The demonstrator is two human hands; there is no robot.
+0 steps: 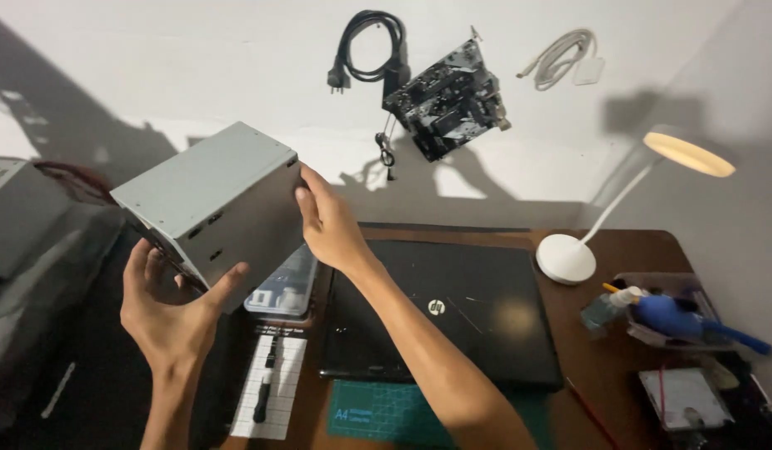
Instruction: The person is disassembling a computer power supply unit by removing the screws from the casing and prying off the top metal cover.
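1. A metal box (pixel 209 193) is held above the desk's (pixel 636 250) left end, between the left hand (pixel 171 312) below and the right hand (pixel 329 221) at its right side.
2. A closed laptop (pixel 444 312) is placed centrally on the desk; a cutting mat (pixel 377 412) lies before it.
3. A lamp (pixel 569 254) is stood right of the laptop.
4. A circuit board (pixel 448 100) is hung on the wall behind.

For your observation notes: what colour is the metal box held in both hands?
Plain grey, seen in the head view: metal box.
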